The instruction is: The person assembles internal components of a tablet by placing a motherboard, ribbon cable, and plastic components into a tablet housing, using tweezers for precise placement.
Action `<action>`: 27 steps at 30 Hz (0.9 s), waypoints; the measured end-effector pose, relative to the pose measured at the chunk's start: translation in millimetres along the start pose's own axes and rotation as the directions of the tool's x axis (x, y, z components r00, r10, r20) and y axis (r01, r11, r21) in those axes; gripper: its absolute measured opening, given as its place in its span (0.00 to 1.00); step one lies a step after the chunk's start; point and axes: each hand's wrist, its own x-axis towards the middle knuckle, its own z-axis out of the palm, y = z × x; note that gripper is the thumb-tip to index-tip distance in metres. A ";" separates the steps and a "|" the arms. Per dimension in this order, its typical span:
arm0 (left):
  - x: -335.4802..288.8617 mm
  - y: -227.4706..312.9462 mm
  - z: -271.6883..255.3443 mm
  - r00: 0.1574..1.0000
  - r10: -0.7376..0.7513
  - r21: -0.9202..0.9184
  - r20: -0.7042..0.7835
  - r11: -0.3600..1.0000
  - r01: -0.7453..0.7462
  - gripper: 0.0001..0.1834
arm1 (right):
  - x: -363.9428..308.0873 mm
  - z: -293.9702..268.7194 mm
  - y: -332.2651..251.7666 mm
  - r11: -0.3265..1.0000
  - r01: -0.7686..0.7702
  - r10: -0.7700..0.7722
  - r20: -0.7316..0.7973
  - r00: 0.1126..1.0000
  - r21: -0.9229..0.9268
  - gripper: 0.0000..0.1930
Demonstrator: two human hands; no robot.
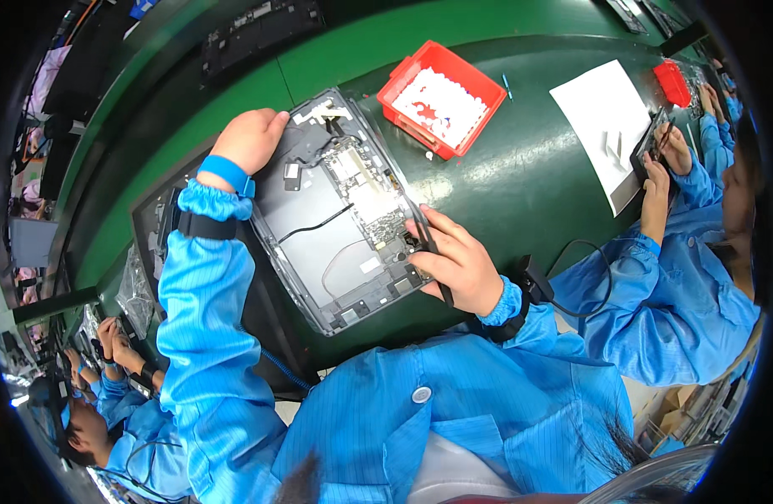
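An opened laptop base (307, 260) lies tilted across the bench before me, its green-grey circuit board (365, 193) bared along the right half. A black cable crosses its bare grey panel. My left hand (248, 141), with a blue wrist strap, is closed at the base's far left edge; its fingertips are partly hidden. Black tweezers (426, 231) are pinched in my right hand (462, 265), which hovers over or rests on the right edge of the base. Whether the tweezers' tips touch the board cannot be made out.
Beyond the base stands a red bin (441, 101) of small white pieces. A white sheet (601, 126) lies at the right, where a co-worker handles a dark part. A black frame (269, 336) is under my left arm. Other people sit at the left.
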 end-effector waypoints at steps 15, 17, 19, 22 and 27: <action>-10.0 -400.9 -125.3 0.906 -0.215 0.450 -0.364 0.811 0.373 0.19 | 46.1 26.6 20.4 0.978 0.047 0.053 -0.461 0.886 0.203 0.32; -45.5 -510.3 -145.0 0.826 -0.342 0.453 -0.449 0.709 0.540 0.16 | 39.8 32.4 31.1 0.970 -0.021 0.124 -0.421 0.899 0.241 0.31; -33.5 -544.4 -120.5 0.802 -0.375 0.450 -0.464 0.680 0.579 0.17 | 33.1 35.0 36.6 0.956 -0.118 0.227 -0.422 0.878 0.268 0.30; -52.2 -574.4 -104.5 0.699 -0.519 0.443 -0.492 0.542 0.714 0.18 | 30.0 31.7 36.4 0.953 -0.057 0.180 -0.405 0.897 0.296 0.32; -10.9 -466.7 -60.8 0.523 -0.718 0.206 -0.458 0.487 0.849 0.19 | 30.3 34.2 35.5 0.936 -0.104 0.234 -0.375 0.897 0.336 0.31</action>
